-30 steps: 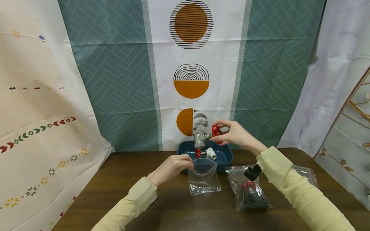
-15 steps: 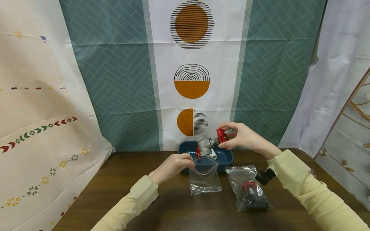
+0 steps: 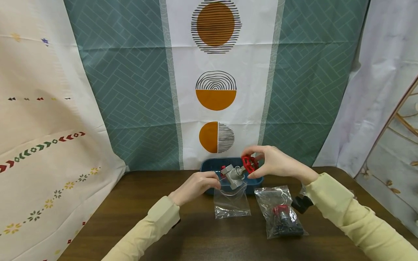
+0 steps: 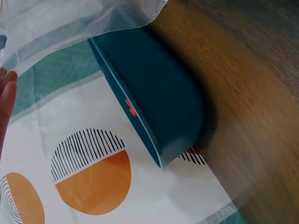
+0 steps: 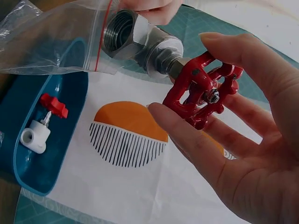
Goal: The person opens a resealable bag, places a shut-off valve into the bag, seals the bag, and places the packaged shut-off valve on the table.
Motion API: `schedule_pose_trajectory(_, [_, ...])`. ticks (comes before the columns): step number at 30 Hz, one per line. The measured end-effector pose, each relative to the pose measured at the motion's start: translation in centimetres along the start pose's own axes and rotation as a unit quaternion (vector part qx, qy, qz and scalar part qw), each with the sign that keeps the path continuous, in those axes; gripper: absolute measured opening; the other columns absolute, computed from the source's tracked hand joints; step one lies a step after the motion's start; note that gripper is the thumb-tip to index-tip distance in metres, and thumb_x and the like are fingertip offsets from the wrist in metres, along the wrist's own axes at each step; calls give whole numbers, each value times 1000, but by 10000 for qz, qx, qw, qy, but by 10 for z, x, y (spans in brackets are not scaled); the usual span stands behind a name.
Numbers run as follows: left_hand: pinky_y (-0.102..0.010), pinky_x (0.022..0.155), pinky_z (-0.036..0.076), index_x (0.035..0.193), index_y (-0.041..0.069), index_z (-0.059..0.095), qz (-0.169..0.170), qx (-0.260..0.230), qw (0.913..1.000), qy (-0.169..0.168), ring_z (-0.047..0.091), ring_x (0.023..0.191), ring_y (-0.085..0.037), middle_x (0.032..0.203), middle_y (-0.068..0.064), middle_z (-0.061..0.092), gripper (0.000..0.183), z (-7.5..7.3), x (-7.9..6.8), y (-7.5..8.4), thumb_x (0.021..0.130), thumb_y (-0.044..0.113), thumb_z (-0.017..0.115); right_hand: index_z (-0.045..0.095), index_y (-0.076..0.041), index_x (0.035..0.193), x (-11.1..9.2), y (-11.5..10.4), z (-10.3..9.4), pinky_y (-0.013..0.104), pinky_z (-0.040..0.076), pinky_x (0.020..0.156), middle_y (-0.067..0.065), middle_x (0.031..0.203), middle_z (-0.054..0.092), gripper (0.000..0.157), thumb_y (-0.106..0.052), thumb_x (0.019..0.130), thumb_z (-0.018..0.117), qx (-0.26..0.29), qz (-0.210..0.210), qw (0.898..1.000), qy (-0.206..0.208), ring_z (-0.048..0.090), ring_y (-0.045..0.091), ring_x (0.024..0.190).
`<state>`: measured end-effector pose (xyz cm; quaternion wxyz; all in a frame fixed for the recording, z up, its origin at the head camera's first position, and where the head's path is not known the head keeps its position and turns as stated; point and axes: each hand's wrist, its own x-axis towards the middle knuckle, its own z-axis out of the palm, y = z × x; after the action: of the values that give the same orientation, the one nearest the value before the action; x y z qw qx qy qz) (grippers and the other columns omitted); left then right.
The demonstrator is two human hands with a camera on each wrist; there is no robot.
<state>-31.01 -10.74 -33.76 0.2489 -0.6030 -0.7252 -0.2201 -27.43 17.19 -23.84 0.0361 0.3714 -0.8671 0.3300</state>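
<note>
My right hand (image 3: 277, 164) grips the red handwheel (image 5: 201, 88) of a metal gate valve (image 3: 234, 175), thumb and fingers round the wheel's rim. The valve's silver body (image 5: 140, 42) tilts down to the left, its threaded end right at the mouth of a clear zip bag (image 3: 232, 204). My left hand (image 3: 197, 185) pinches the bag's upper left edge and the mouth gapes. In the left wrist view only fingertips (image 4: 7, 88) and part of the bag (image 4: 84, 28) show. The bag hangs in front of a blue bin (image 3: 209, 165).
Inside the bin lies a white plastic valve (image 5: 36, 135) with a red handle (image 5: 53, 105). To the right, a second zip bag (image 3: 272, 197) on the wooden table (image 3: 196, 235) holds a dark fitting with a red part (image 3: 281, 209). A patterned cloth (image 3: 140, 90) hangs behind the table.
My right hand has lowered the gate valve from above the bin and tilted it so its body meets the bag's mouth. The left hand and bag have stayed nearly still.
</note>
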Motion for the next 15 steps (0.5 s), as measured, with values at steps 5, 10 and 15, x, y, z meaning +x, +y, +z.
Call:
schedule_pose_trajectory(5, [-13,72,43,85,13,68,-69,-113,9999,-40,51,78,1,88,8,54,20,0,1,0,77,-6,68,57,-9,113,0,0,3,41,47,75,2,107,57,53,-20,67,81,-292,-199,9993,-117,55,32,95])
schedule_pose_trajectory(10, [-13,72,43,84,12,68,-72,-131,9999,-55,51,78,1,88,8,55,20,-1,2,0,76,-6,67,57,-10,112,0,1,6,34,48,67,-1,100,57,52,-18,66,81,-471,-313,9980,-274,56,25,85])
schedule_pose_trajectory(15, [-14,72,43,84,11,68,-46,-259,9996,-63,51,78,0,89,7,55,18,0,3,0,77,-6,67,58,-10,111,2,0,12,29,46,60,-5,92,56,52,-13,65,82,-625,-544,9957,-406,53,19,74])
